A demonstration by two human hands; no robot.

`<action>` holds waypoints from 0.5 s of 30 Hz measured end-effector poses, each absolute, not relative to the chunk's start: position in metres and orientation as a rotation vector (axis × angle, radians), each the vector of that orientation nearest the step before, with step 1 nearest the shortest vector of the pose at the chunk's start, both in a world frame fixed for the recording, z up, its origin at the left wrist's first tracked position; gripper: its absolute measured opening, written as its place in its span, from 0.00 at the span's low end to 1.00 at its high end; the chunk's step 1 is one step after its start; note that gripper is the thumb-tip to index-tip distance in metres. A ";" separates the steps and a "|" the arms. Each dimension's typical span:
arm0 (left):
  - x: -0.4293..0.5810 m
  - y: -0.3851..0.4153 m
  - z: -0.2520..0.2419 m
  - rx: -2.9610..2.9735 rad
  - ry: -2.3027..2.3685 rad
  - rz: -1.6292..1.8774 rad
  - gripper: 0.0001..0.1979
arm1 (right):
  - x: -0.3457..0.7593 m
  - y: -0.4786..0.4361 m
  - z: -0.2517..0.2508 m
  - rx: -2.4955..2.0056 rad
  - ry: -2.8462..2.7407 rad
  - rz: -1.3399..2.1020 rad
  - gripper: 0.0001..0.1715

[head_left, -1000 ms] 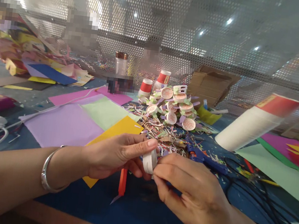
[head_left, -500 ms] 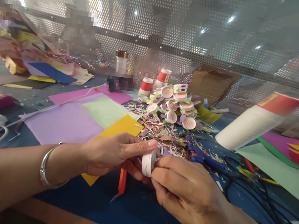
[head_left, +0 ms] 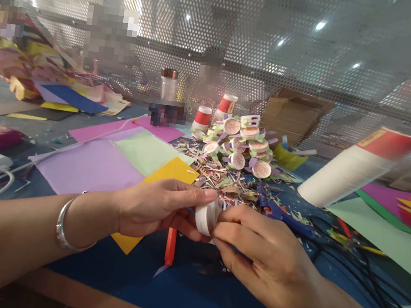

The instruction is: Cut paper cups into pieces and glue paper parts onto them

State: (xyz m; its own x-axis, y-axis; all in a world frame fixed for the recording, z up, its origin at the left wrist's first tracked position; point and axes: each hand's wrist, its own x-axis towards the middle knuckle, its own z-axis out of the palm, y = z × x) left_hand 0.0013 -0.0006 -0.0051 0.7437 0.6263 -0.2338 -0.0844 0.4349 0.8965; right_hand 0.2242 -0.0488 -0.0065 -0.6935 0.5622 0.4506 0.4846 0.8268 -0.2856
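Both my hands meet over the blue table top, pinching a small white paper ring (head_left: 206, 216) between them. My left hand (head_left: 156, 208), with a silver bangle on the wrist, grips the ring from the left with thumb and fingers closed on it. My right hand (head_left: 263, 260) pinches its right edge with closed fingers. Below the ring an orange craft knife (head_left: 170, 247) lies on the table. Just beyond the hands spreads a litter of paper scraps (head_left: 225, 179).
A heap of round paper-cup pieces (head_left: 240, 146) stands behind the scraps, with red-rimmed paper cups (head_left: 202, 118) beside it and a cup stack (head_left: 355, 166) lying at right. Coloured paper sheets (head_left: 94, 164) lie at left, a blue glue gun (head_left: 284, 217) and black cables (head_left: 357, 265) at right.
Both hands have shifted slightly and turned the white ring a little between the fingers; everything else stays put.
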 end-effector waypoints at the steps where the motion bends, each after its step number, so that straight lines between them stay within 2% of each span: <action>1: 0.000 -0.001 -0.004 1.043 0.591 0.477 0.18 | 0.224 -0.050 -0.006 -0.759 -2.464 0.184 0.10; 4: -0.003 0.000 0.000 1.053 0.549 0.504 0.14 | 0.225 -0.050 -0.003 -0.745 -2.394 0.120 0.13; 7: -0.006 0.001 0.002 1.041 0.510 0.555 0.19 | 0.228 -0.047 0.001 -0.779 -2.329 0.045 0.14; 15: -0.006 0.005 -0.005 1.278 0.556 0.754 0.25 | 0.242 -0.045 0.007 -1.122 -2.657 0.237 0.05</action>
State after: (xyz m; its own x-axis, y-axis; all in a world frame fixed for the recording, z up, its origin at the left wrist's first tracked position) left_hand -0.0064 0.0047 -0.0048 0.6457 0.7626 0.0381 -0.1890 0.1113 0.9757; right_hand 0.2424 -0.0450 0.0070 -0.6735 0.7210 0.1629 0.6807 0.6908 -0.2436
